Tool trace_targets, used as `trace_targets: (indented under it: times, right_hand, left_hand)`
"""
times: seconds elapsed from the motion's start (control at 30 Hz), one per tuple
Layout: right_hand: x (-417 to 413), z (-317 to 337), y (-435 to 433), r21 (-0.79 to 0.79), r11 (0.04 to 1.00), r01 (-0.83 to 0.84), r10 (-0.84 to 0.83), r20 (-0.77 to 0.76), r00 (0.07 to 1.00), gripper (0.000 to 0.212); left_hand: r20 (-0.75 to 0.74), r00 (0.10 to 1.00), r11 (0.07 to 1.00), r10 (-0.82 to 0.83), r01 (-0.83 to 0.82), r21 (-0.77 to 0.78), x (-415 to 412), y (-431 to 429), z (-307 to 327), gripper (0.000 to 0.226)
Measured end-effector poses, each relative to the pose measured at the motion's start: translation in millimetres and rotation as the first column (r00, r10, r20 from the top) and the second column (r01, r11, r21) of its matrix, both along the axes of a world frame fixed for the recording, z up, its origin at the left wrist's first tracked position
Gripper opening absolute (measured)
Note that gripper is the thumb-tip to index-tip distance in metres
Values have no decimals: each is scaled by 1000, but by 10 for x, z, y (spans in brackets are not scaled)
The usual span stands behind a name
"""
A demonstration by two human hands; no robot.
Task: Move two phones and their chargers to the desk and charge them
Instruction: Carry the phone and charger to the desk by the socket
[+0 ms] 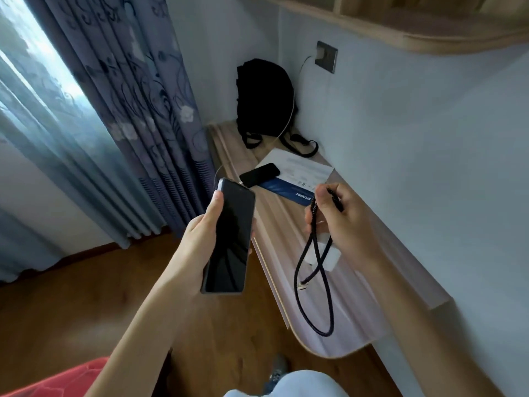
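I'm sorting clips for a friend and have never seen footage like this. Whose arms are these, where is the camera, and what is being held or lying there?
There is no machine here. The one picture comes from a camera worn on a person's head, looking forward and down, so the two arms are the wearer's own. The left hand grips a dark phone with its screen off. The right hand holds a black cable that hangs in a loop, along with a white charger plug. Beyond them, a wooden desk carries a second phone lying on a printed sheet, and a black backpack in the corner. A white cable runs down from the wall socket, apparently to that phone.
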State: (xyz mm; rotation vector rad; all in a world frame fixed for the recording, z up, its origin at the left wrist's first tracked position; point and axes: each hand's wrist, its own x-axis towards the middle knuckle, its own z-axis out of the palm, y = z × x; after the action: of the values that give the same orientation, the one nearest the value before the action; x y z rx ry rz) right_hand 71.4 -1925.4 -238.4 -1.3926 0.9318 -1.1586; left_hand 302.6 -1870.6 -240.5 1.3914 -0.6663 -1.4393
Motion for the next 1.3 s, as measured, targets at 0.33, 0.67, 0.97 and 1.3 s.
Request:
trace_targets:
  times: [0.33,0.67,0.97,1.3]
  right_hand:
    - [291,-554,-742,293,954,63,-11,-176,984,26]
    - [719,-1127,-1556,260,914,310,-188,-405,895,25]
    - [1042,-1757,-2220,455,780,429,-120,-565,816,29]
    - [1321,-2474,-2700,543,601,587,-143,-649,747,39]
  left_hand:
    - [158,969,978,-189,172,114,127,-1302,-448,58]
    - [281,904,945,-324,298,131,159,-2679,-1053,29]
    - [444,658,776,-608,610,158,518,-3384,-1821,26]
    - [544,557,770,-628,547,329,546,-4020,-2303,19]
